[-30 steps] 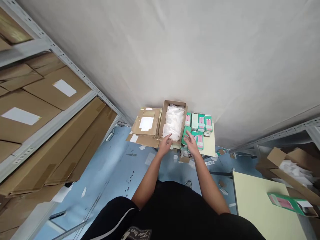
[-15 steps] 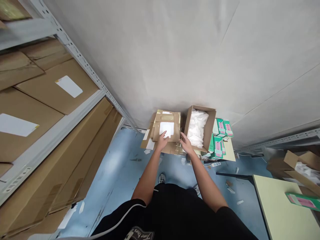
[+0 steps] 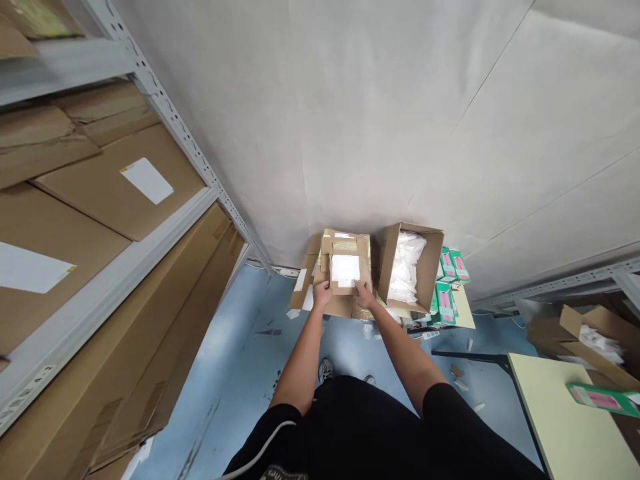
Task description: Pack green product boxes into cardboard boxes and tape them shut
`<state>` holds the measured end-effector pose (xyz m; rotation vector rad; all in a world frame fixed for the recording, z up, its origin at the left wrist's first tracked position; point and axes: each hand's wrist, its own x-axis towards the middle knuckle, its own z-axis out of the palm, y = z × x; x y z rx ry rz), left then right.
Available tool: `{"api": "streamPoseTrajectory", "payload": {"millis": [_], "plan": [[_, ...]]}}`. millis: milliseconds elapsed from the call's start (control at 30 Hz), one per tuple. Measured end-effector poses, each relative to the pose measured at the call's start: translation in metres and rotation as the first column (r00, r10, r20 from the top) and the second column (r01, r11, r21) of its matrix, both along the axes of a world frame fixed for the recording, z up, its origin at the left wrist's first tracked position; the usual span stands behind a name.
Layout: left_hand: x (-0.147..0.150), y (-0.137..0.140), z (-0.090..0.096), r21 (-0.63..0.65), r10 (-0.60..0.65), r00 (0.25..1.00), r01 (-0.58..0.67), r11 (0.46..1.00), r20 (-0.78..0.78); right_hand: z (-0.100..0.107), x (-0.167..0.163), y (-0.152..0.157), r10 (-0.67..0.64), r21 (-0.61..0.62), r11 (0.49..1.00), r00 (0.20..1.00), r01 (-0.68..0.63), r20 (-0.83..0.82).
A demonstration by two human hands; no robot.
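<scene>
and here's the flat brown cardbd pc, white label facing up nr its middle! it's on top of a cardbd stack, just l. of the open box.

A worker's left hand closed on the near left of the stack of flattened cardboard, having hovered over the stack's white label half a second earlier. The right hand, then between the stack and an open carton, took the stack's near right side. A second before, both hands had been right of the stack, the right one over green boxes. The carton appeared farther right of the stack, hiding more of those boxes.
</scene>
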<state>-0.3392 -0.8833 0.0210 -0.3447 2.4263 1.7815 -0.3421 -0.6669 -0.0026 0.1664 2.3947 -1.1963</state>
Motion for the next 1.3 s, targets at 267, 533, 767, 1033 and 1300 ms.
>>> {"api": "streamPoseTrajectory", "payload": {"millis": [267,533,767,1033,1300], "plan": [[0.009,-0.009,0.016,0.266,-0.02,0.999,0.029,0.963,-0.034,0.013,0.005,0.014,-0.16,-0.12,0.983,0.962,0.136,-0.22],[0.043,-0.036,0.082,0.474,-0.196,0.969,0.245,0.846,-0.15,0.066,0.017,0.025,-0.443,-0.543,0.766,0.895,0.346,-0.055],[0.067,-0.01,0.135,0.383,-0.216,0.932,0.321,0.866,-0.292,0.111,0.054,0.098,-0.477,-0.737,0.613,0.877,0.285,-0.057],[0.091,0.139,0.146,0.275,-0.391,0.871,0.471,0.838,-0.298,0.139,0.158,0.25,-0.667,-0.775,0.538,0.73,0.332,-0.149],[0.124,0.351,0.139,0.181,-0.619,0.743,0.666,0.724,-0.256,0.144,0.315,0.398,-0.874,-0.771,0.403,0.457,0.493,-0.164]]}}
